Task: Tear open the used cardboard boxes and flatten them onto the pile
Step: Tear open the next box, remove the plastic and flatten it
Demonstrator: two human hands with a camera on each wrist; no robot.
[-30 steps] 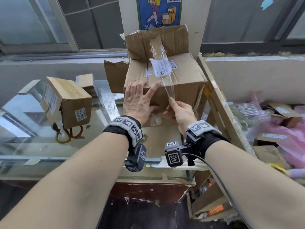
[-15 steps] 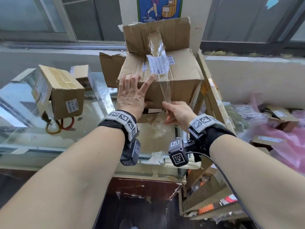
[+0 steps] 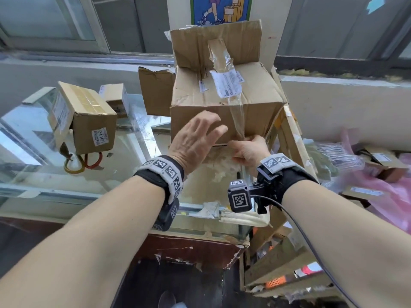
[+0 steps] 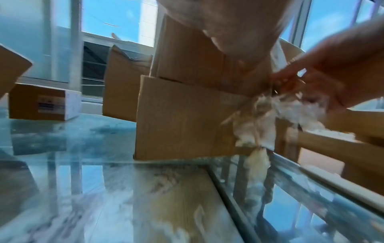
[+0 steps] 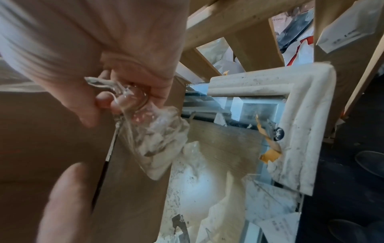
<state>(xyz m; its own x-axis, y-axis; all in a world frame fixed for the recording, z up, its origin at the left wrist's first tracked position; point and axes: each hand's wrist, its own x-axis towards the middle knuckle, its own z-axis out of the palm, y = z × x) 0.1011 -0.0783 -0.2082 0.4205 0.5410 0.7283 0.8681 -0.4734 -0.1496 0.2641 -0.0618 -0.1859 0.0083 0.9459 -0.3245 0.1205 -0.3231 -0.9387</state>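
Note:
A large brown cardboard box [image 3: 224, 101] stands on the glass counter [image 3: 44, 170], its far flap raised and a white label on top. A strip of clear tape [image 3: 235, 114] runs from the flap over the top and down the near face. My right hand [image 3: 246, 150] pinches the crumpled end of that tape [image 5: 145, 125] at the box's lower near edge. My left hand [image 3: 195, 141] is in front of the near face with fingers spread and straight; whether it touches the box is unclear from the blur. In the left wrist view the box [image 4: 187, 106] fills the middle.
Two smaller taped boxes [image 3: 89, 121] sit at the left on the glass, one over red and yellow cords [image 3: 82, 163]. A wooden slatted frame [image 3: 291, 138] leans right of the box. Pink bags and parcels [image 3: 382, 165] lie at the far right.
My right hand pulled the tape down from mid face to the box's lower edge. My left hand slid off the top edge, lower on the near face. The view shifted closer.

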